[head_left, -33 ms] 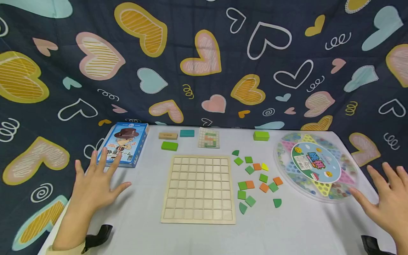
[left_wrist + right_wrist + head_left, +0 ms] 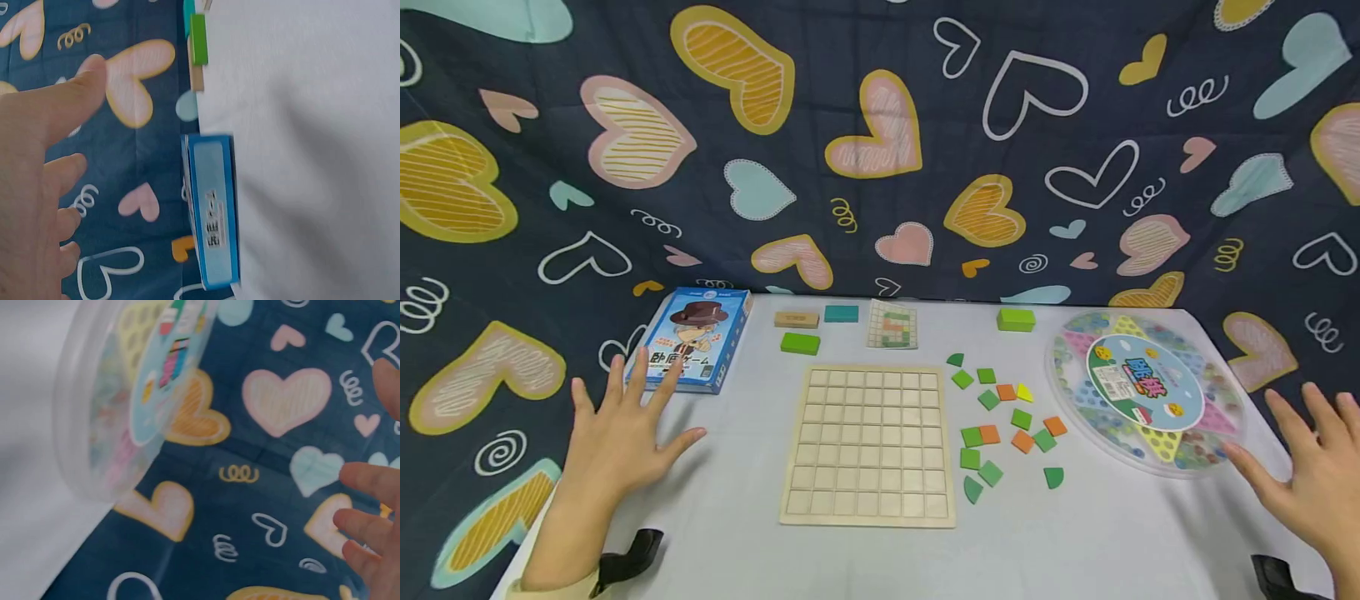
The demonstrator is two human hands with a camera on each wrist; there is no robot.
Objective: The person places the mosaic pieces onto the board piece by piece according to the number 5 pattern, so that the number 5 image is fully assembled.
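Observation:
My left hand is held over the left side of the table, fingers spread and nothing in it. Its fingertips overlap the near edge of a blue game box with a cartoon figure in a hat. On the far right, my right hand is likewise spread and holds nothing. Nearest to it lies a round, clear-lidded Chinese checkers set, with coloured marbles inside. Between the hands is a square wooden grid board. Beside its right edge lie loose green tiles, several orange tiles and one yellow piece.
Behind the board are a wooden block, a teal block, a green block and a small pattern card. Another green block stands at the back right. A dark heart-patterned cloth hangs behind the white table.
My left hand has shifted very slightly to the left. The right hand and the things on the table stay as they were.

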